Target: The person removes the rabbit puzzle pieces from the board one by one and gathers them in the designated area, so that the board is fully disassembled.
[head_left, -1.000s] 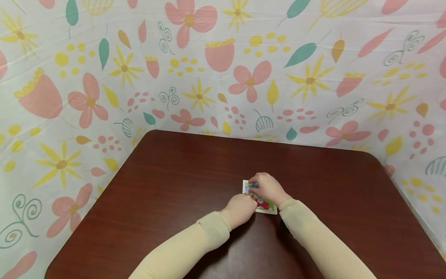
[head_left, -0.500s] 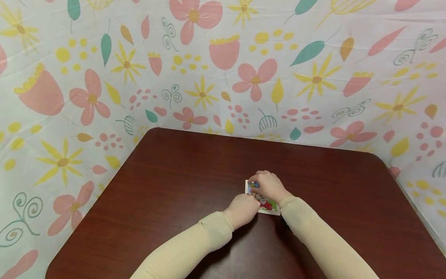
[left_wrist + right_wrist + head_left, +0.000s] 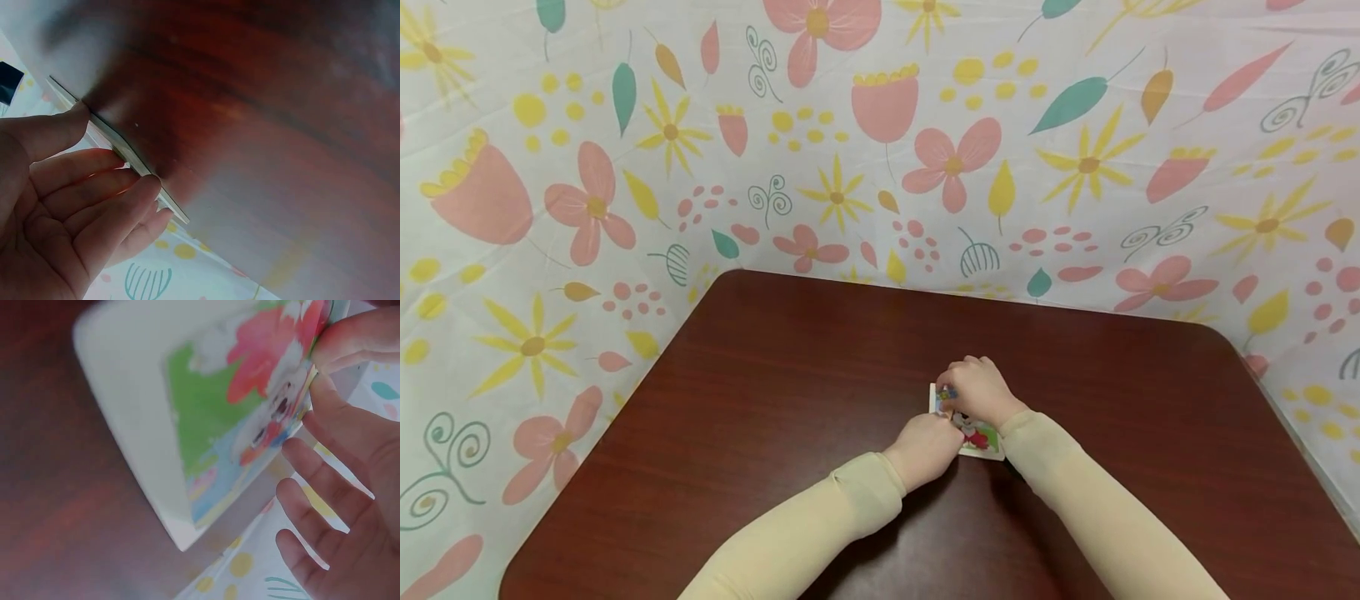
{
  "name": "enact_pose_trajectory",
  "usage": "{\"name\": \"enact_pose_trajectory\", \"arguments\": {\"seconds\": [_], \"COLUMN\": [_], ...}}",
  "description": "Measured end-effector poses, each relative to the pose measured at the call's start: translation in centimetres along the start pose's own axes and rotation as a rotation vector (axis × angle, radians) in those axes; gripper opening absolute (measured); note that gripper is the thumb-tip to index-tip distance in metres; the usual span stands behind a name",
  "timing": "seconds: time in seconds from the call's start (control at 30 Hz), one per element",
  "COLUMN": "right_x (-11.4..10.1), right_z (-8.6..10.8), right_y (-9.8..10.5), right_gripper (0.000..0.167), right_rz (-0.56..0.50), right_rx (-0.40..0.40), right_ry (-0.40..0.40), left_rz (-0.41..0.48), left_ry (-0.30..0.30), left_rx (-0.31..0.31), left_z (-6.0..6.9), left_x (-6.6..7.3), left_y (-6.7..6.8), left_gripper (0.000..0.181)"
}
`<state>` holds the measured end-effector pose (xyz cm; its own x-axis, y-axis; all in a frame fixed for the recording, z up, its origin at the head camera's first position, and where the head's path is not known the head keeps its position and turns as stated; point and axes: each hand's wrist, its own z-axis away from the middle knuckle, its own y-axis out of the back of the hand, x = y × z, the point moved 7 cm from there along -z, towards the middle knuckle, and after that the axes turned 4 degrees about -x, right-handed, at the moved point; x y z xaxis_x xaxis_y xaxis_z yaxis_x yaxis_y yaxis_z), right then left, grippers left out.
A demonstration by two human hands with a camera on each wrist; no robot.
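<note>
A white-bordered picture board lies tilted between both hands, its edge-on rim crossing the left wrist view. My left hand grips its near left side; the fingers and thumb of that hand meet the rim. Above the board's far end, my right hand pinches a small blue and yellow piece. In the right wrist view the picture shows red, white and green parts, and three fingers of my right hand spread beside it. The right fingertips partly hide the small piece.
The dark brown table has rounded far corners. A flower-patterned cloth hangs behind it and along its left side. A small black object shows at the left edge of the left wrist view.
The hands and board sit slightly farther right in the head view, which has itself shifted a little. The right hand has lifted or turned slightly; both hands keep their hold.
</note>
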<state>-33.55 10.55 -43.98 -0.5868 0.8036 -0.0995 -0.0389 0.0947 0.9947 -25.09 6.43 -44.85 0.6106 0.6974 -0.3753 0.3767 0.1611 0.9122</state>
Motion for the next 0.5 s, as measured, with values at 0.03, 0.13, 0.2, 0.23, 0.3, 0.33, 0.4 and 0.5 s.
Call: {"name": "enact_pose_trajectory", "arguments": {"seconds": [0.03, 0.13, 0.2, 0.23, 0.3, 0.33, 0.4, 0.5], "right_x": [-0.09, -0.47, -0.73, -0.83, -0.94, -0.96, -0.92, -0.79], "right_z": [-0.04, -0.13, -0.15, -0.17, -0.26, -0.33, -0.5, -0.84], "right_y": [0.05, 0.28, 0.45, 0.53, 0.58, 0.59, 0.53, 0.37], "right_gripper": [0.021, 0.019, 0.019, 0.019, 0.019, 0.02, 0.02, 0.021], "right_rz": [0.019, 0.079, 0.103, 0.107, 0.096, 0.091, 0.075, 0.062], "right_rx": [0.001, 0.007, 0.008, 0.004, -0.018, -0.029, -0.06, -0.101], "right_ry": [0.008, 0.048, 0.077, 0.087, 0.098, 0.101, 0.097, 0.094], "left_rz": [-0.005, -0.009, -0.008, -0.006, -0.003, -0.003, -0.002, 0.003], "left_ry": [-0.002, -0.004, -0.004, -0.002, 0.003, 0.006, 0.011, 0.018], "left_rx": [0.003, 0.01, 0.01, 0.009, 0.007, 0.008, 0.014, 0.03], "left_z": [0.01, 0.01, -0.01, -0.03, -0.06, -0.08, -0.08, -0.05], "left_x": [0.01, 0.03, 0.03, 0.04, 0.04, 0.02, 0.0, -0.01], "left_y": [0.06, 0.13, 0.11, 0.07, -0.02, -0.03, 0.01, 0.24], "left_gripper": [0.02, 0.019, 0.019, 0.019, 0.018, 0.018, 0.018, 0.018]}}
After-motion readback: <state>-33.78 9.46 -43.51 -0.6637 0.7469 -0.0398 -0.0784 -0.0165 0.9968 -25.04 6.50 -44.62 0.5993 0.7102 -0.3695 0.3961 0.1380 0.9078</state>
